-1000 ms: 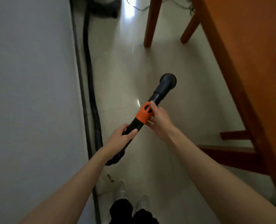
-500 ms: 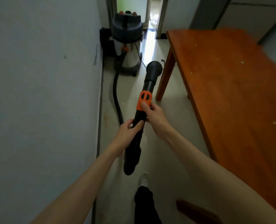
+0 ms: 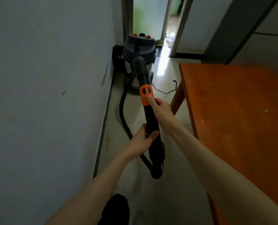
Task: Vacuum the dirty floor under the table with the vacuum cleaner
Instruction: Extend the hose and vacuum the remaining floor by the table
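I hold a black vacuum wand (image 3: 148,116) with an orange collar (image 3: 146,94), raised off the floor and pointing away from me. My left hand (image 3: 144,140) grips the wand's lower part, just above the hose joint. My right hand (image 3: 161,109) grips it higher up, thumb on the orange collar. The wand's open nozzle end (image 3: 139,62) overlaps the canister vacuum cleaner (image 3: 139,49), which stands by the wall ahead. A black hose (image 3: 124,117) curves from the canister along the floor to the wand. The orange wooden table (image 3: 235,111) stands to the right.
A grey wall (image 3: 45,95) runs close along the left. The pale tiled floor (image 3: 161,75) forms a narrow lane between wall and table. A thin black cord (image 3: 165,90) lies by the table leg (image 3: 177,96). An open doorway (image 3: 167,26) lies beyond the vacuum. My dark trouser leg (image 3: 115,210) shows below.
My view has lifted from the floor to the room ahead, bringing the canister and doorway in. The wand now points up and forward. Both hands keep their hold.
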Demonstrator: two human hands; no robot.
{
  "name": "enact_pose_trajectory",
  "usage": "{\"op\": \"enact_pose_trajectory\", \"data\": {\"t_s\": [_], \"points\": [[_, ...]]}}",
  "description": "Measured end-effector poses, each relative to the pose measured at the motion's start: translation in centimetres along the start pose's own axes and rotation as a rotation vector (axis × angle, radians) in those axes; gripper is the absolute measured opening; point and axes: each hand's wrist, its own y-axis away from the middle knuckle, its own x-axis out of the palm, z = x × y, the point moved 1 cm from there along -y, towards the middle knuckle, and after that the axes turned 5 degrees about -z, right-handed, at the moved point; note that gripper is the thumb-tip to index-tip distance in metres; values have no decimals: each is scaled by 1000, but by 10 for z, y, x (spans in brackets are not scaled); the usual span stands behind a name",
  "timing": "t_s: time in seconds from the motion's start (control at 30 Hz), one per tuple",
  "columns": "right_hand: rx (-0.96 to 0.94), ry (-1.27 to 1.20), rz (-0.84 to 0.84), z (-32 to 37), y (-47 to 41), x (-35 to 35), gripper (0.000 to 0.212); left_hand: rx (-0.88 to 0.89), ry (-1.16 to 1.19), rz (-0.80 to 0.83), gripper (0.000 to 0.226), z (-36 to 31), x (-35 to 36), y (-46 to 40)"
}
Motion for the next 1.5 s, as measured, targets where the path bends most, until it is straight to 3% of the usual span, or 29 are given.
{"op": "enact_pose_trajectory", "data": {"t_s": [0.2, 0.43, 0.53, 0.67, 0.83, 0.93, 1.1, 1.3, 1.5], "points": [[136, 40, 39, -53, -116, 40, 16, -147, -87, 50, 37, 49, -19, -115], [465, -362, -33, -75, -272, 116, 30, -230, -107, -59, 37, 90, -75, -258], [395, -209, 9, -96, -317, 109, 26, -264, -85, 68, 37, 100, -69, -299], [298, 97, 7, -166, -383, 92, 24, -238, -227, 219, 31, 152, -35, -355], [370, 233, 51, -310, -466, 109, 26, -248, -620, 225, 38, 306, 6, -428], [401, 310, 131, -409, -492, 132, 28, -255, -864, 363, 41, 414, 37, -462], [489, 350, 143, -523, -509, 166, 28, -207, -1009, 534, 56, 535, 93, -505], [467, 441, 146, -588, -512, 197, 30, -326, -1059, 562, 57, 611, 108, -533], [406, 573, 188, -590, -503, 221, 38, -389, -1108, 672, 63, 629, 85, -526]]}}
